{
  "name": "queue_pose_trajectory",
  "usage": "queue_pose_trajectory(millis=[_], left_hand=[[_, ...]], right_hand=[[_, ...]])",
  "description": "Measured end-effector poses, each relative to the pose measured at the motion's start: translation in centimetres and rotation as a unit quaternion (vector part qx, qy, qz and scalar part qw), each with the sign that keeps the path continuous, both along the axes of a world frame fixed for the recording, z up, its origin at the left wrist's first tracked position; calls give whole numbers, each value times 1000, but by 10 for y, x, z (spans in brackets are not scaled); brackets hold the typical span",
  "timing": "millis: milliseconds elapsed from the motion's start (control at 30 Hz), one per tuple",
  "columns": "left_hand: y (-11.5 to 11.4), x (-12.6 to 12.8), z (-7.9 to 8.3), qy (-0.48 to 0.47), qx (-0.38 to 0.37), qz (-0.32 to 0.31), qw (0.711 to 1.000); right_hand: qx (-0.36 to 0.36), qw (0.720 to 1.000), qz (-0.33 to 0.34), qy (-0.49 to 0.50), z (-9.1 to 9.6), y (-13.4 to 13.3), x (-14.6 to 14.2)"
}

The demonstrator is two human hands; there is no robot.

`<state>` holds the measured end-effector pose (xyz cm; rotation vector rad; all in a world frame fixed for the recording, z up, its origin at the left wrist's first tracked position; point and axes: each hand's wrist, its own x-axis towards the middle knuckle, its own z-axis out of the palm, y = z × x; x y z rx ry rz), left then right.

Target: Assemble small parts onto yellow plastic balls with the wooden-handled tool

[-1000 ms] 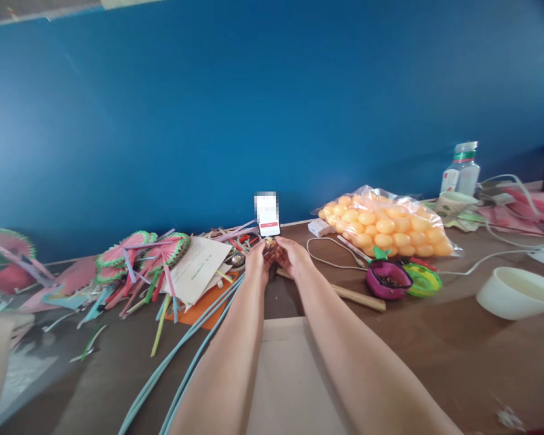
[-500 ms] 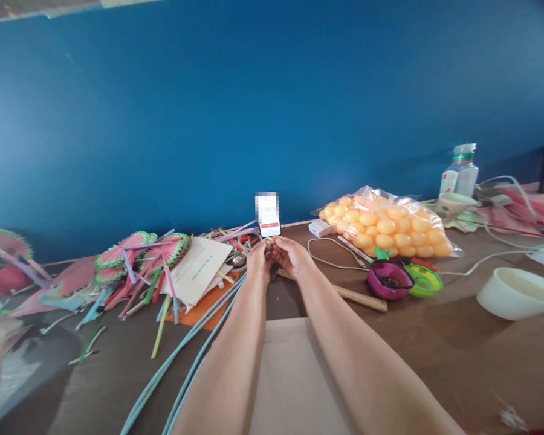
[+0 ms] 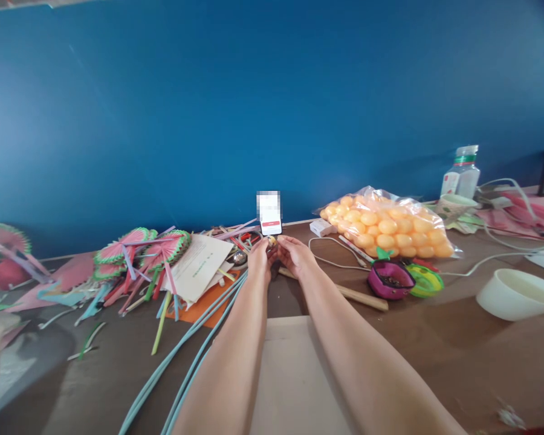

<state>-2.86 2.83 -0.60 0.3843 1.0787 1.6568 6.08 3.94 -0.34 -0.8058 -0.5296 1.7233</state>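
My left hand (image 3: 259, 258) and my right hand (image 3: 295, 254) meet at the middle of the table, fingers curled and pinched together. Between their fingertips is a small shiny gold-coloured piece (image 3: 271, 242), too small to name. Just behind the hands a phone (image 3: 271, 214) with a lit screen leans upright against the blue wall. To the left of my left hand lies a round silvery metal object (image 3: 239, 258). A wooden stick (image 3: 360, 297) lies on the table beneath and to the right of my right hand.
Paper fans (image 3: 165, 254), coloured strips, a printed sheet (image 3: 204, 266) and pale blue tubes (image 3: 185, 353) lie at left. At right are a bag of orange balls (image 3: 390, 226), a purple basket (image 3: 391, 282), a white bowl (image 3: 510, 296), a bottle (image 3: 462, 172) and cables.
Both hands stay together around the small piece, with only slight finger movement. The whole view has shifted a little; the other things lie as before.
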Motion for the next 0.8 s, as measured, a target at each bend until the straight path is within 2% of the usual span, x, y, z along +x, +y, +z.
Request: queue_pose_trajectory(millis=[200,467,800], left_hand=[[-1,0,0,6,5,-9,1000],[-1,1,-1,36,16,-5,999],[-6,4,6,53,14,3,998]], right_hand=[[-11,1000,5,-16,2,-1,1],[2,998,49,-29,3,-3,3],[8,998,62,-33,2,-2,3]])
